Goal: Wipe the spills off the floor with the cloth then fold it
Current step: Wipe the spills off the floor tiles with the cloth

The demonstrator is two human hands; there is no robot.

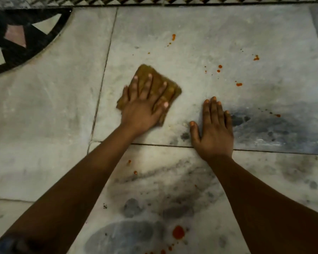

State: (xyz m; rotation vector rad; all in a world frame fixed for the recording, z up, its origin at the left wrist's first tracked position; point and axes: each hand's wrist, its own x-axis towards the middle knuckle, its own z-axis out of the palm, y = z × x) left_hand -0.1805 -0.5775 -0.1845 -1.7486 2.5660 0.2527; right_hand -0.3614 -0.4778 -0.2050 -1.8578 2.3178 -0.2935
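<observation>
Head view: red spills surround cloth, hands.

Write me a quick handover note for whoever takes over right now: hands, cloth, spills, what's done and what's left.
Left hand: flat, fingers spread, pressing the cloth onto the floor.
Right hand: flat on the bare floor beside it, holding nothing.
Cloth: brown, lying as a squarish pad under the left hand.
Done: hard to tell; the patch around the cloth looks free of red.
Left: red spots beyond the cloth, to the right, and the big spot nearest the person. Then fold the cloth.
</observation>
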